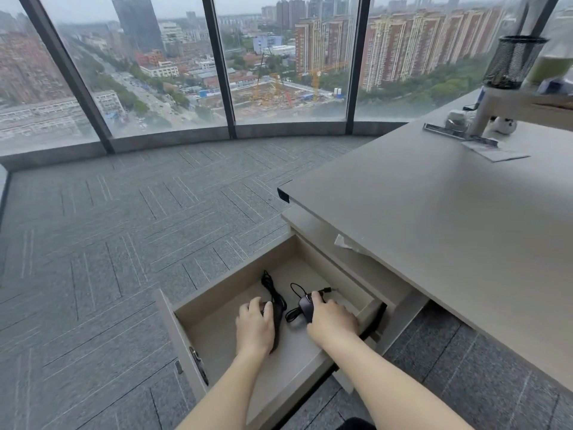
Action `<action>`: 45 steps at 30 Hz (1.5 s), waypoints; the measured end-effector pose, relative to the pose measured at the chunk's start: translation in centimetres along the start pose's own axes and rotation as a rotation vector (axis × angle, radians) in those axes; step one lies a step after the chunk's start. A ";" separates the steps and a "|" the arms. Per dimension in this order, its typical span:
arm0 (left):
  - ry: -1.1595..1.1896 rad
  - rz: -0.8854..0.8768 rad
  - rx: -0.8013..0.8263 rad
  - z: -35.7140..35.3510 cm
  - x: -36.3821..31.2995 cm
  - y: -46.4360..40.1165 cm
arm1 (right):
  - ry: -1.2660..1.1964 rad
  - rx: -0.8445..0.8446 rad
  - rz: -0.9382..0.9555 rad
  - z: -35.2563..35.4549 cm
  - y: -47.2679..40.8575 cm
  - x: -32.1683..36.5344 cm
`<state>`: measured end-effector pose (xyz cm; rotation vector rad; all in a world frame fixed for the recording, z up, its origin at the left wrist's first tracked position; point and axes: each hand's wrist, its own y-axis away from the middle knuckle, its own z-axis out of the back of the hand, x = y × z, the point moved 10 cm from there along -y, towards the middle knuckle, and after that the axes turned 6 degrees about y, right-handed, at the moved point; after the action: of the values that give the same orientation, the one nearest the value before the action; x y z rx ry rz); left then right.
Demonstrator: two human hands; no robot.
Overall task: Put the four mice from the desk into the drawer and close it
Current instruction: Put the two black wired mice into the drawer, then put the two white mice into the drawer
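The beige drawer (183,333) under the desk (434,218) stands pulled open. Both my hands are inside it. My left hand (255,327) lies over a dark wired mouse (277,318) at the drawer's middle, its black cable (269,285) trailing toward the back. My right hand (331,319) grips a second black mouse (306,307) with a looped cable (294,315) beside it. Most of each mouse is hidden under my fingers. No other mouse shows on the desk top.
A black mesh pen cup (514,62) stands on a white riser (527,102) at the desk's far right, with papers (496,152) and small items below. Grey carpet (124,228) spreads left of the drawer up to tall windows. A paper scrap (342,242) pokes out under the desk edge.
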<state>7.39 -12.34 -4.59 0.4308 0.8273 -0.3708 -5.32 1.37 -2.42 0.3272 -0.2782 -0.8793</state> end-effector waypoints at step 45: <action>-0.289 -0.929 0.433 -33.0 -40.9 40.8 | -0.527 -0.986 -0.782 9.6 39.4 -55.6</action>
<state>-19.16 45.05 16.08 0.3547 0.6165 -1.4583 -14.86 66.97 16.00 -0.7849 -0.1627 -1.7498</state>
